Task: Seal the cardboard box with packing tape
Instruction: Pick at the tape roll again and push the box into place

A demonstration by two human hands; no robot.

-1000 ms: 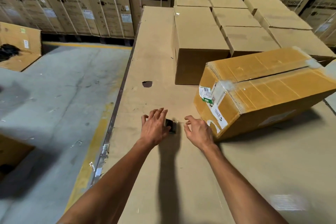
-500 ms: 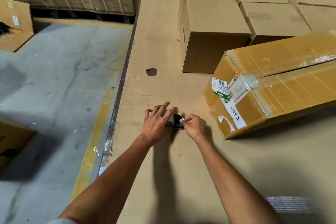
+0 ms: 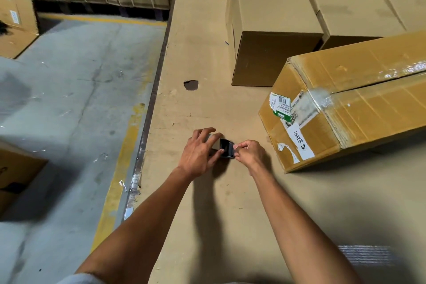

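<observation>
A long cardboard box [image 3: 359, 101] lies at an angle on the cardboard-covered table [image 3: 230, 214] at the right, with old clear tape along its top seam and white and green labels on its near end. Left of it, a small dark tape roll [image 3: 225, 147] rests on the table. My left hand [image 3: 200, 154] grips the roll from the left, fingers curled over it. My right hand [image 3: 250, 152] pinches the tape end at the roll's right side. Both hands are a short way from the box's near corner, not touching it.
Plain closed cartons [image 3: 272, 18] are stacked at the back of the table. A dark hole [image 3: 191, 85] marks the surface beyond my hands. The table's left edge [image 3: 147, 127] drops to a concrete floor with a yellow line; more boxes [image 3: 16, 23] stand there.
My right hand has closed in from the box side and pinched the tape end at the roll. My left hand stays on the roll. The view has tilted down and closer.
</observation>
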